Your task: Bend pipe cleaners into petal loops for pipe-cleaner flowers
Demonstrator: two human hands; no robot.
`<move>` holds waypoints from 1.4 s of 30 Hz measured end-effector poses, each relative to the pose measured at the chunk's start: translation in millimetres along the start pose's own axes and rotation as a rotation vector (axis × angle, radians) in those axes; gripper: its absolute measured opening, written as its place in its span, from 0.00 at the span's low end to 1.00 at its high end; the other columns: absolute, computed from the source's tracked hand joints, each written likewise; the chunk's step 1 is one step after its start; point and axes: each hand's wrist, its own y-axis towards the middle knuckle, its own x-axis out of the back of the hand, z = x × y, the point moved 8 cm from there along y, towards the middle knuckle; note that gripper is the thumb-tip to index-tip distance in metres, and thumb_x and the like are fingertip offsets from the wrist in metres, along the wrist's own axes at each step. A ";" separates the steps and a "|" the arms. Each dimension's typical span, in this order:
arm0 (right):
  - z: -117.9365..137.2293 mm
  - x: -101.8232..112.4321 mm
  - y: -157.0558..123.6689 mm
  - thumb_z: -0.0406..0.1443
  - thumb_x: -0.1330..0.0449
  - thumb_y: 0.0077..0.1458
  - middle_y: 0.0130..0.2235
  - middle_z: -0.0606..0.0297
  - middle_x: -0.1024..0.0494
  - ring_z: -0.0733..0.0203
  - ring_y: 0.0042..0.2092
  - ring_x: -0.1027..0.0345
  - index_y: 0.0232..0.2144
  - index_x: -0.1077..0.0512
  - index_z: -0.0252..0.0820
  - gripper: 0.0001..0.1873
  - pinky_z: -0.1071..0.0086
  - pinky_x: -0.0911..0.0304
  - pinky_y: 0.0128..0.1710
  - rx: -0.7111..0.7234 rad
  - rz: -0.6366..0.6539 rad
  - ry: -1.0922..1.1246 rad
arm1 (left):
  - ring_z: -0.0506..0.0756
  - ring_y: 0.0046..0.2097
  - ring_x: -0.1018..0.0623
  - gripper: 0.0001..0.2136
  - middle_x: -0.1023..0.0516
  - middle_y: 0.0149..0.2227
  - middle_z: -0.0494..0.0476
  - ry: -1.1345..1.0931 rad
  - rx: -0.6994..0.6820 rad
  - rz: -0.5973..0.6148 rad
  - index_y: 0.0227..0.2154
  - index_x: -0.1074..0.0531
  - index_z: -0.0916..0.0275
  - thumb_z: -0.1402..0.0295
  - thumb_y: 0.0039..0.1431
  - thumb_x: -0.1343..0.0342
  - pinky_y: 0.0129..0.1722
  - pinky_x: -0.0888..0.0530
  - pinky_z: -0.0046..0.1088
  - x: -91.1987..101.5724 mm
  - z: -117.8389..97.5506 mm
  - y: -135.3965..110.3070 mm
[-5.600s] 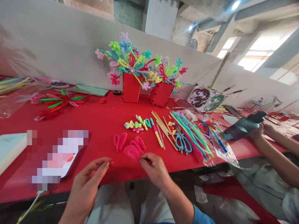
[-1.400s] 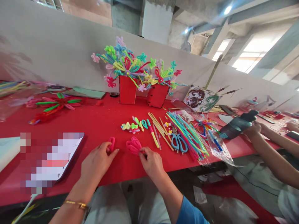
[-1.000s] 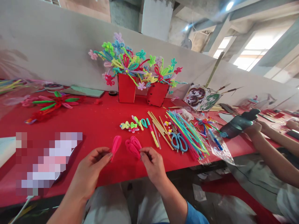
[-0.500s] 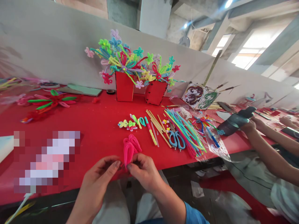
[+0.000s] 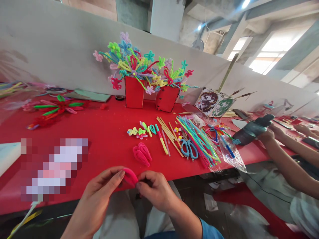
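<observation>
Between my two hands, just over the table's front edge, is a looped pink pipe cleaner (image 5: 130, 177). My left hand (image 5: 106, 186) pinches its left end between thumb and fingers. At the other end, my right hand (image 5: 153, 187) grips it the same way. Several more pink pipe cleaner loops (image 5: 142, 154) lie on the red table (image 5: 99, 149) just beyond my fingers. Farther back are small pipe cleaner flowers (image 5: 137, 132), a yellow-and-pink stick (image 5: 161, 139), wooden sticks (image 5: 169, 131), blue-handled scissors (image 5: 189, 149) and a bundle of colored pipe cleaners (image 5: 199, 141).
Two red boxes (image 5: 134, 93) filled with pipe cleaner flowers stand near the white partition (image 5: 62, 49). On the left lie a red-and-green flower (image 5: 59, 106) and a pixelated object (image 5: 57, 171). A co-worker's hand (image 5: 266, 136) touches a dark bottle (image 5: 251, 129) on the right.
The pink loop in my right hand has turned from upright to nearly level, and my left fingers now hold its other end. The loops on the table have become fully visible.
</observation>
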 end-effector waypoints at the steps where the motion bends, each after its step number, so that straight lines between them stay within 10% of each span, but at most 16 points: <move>1: -1.0 0.0 0.2 0.36 0.45 0.48 0.20 0.71 0.35 0.71 0.21 0.43 0.28 0.29 0.36 0.08 0.78 0.49 0.21 -0.013 0.001 0.054 | 0.55 0.31 0.23 0.13 0.20 0.26 0.52 -0.032 0.019 0.022 0.25 0.23 0.59 0.59 0.36 0.34 0.28 0.26 0.25 -3.4 -1.0 -1.9; 42: -3.1 -3.5 -3.4 0.38 0.44 0.49 0.22 0.69 0.34 0.71 0.23 0.43 0.28 0.32 0.35 0.10 0.77 0.48 0.23 -0.019 0.024 0.160 | 0.53 0.26 0.23 0.11 0.22 0.22 0.50 -0.136 0.017 0.036 0.23 0.26 0.61 0.64 0.36 0.32 0.27 0.26 0.26 -3.1 7.0 -9.8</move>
